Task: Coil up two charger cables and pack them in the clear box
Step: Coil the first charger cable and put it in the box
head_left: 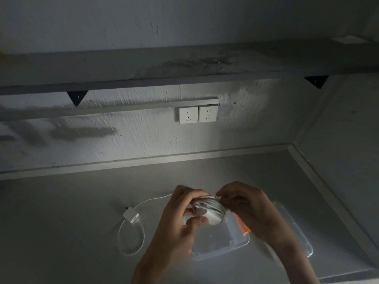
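Observation:
Both hands hold one white charger above the clear box, its cable wound in tight turns around the plug block. My left hand grips the block from the left. My right hand pinches the cable end at the top right of the coil. A second white charger lies on the grey desk to the left, its cable in a loose loop trailing towards my hands. The box stands open on the desk under my hands, partly hidden by them.
The box lid lies flat to the right of the box, with an orange item between them. Two wall sockets sit on the back wall under a shelf. A side wall closes the desk on the right.

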### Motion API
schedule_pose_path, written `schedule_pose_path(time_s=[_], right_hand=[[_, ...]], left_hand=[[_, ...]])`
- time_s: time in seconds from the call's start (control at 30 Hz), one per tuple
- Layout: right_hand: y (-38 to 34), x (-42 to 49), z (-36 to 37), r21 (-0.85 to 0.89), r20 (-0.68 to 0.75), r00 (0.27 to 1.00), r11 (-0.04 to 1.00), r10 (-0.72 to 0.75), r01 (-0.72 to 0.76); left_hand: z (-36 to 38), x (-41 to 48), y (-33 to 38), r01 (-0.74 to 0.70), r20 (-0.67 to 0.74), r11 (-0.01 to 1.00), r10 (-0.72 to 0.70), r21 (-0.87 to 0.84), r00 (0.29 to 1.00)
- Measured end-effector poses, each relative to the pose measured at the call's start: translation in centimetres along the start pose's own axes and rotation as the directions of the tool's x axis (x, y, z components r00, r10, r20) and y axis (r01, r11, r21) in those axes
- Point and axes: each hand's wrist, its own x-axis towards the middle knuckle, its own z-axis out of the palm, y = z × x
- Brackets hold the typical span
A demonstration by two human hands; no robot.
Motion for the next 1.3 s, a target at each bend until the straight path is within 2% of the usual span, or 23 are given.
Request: schedule_pose_path(time_s=[0.13,0.3,0.47,0.6,0.67,0.8,0.9,1.0,1.13,1.2,1.3], right_hand=[[-0.6,0.3,-0.6,-0.125,0.055,0.998,0.992,0.01,-0.003],[-1.2,0.1,-1.1,-0.15,0.161,0.982,0.985,0.103,-0.079],[-0.7,0.1,0.2,-0.218,0.083,0.991,0.972,0.106,-0.086],[0.2,0.4,0.9,-0.207,0.129,0.984,0.974,0.126,-0.097],[0.5,0.4,1.4,-0.269,0.111,0.984,0.958,0.136,-0.102],[0.0,-0.3,2.3,-0.402,0.017,1.0,0.916,0.024,-0.015],[0.6,-0.5,2.5,-0.411,0.053,0.998,0.911,0.036,-0.011],[1.7,-0.3,2.6,-0.344,0.0,0.998,0.937,0.061,-0.057],[2.5,-0.3,3.5,-0.379,-0.037,0.997,0.924,-0.062,0.044],[2.7,-0.4,4.1,-0.376,-0.059,0.994,0.925,-0.09,0.061],[3.4,-0.4,4.9,-0.305,-0.109,0.993,0.952,-0.052,0.016]], left_hand=[[0.0,0.0,0.1,0.08,0.022,0.991,-0.078,-0.104,0.997],[0.2,0.2,-0.5,0.143,-0.008,0.985,-0.144,-0.095,0.989],[0.4,0.2,-0.9,0.14,-0.029,0.988,-0.142,-0.061,0.989],[0.9,0.3,-1.8,0.139,-0.07,0.99,-0.14,-0.025,0.988],[1.4,0.4,-2.3,0.163,-0.092,0.986,-0.164,-0.018,0.982],[2.0,0.5,-3.2,0.214,-0.129,0.976,-0.218,-0.047,0.967],[2.0,0.7,-3.8,0.249,-0.124,0.961,-0.263,-0.117,0.957],[2.1,0.8,-4.0,0.26,-0.108,0.953,-0.278,-0.153,0.955],[1.8,1.1,-4.6,0.287,-0.083,0.937,-0.308,-0.198,0.948],[1.3,1.3,-4.9,0.34,-0.041,0.899,-0.365,-0.276,0.93],[1.0,1.1,-5.7,0.408,0.016,0.813,-0.442,-0.415,0.897]])
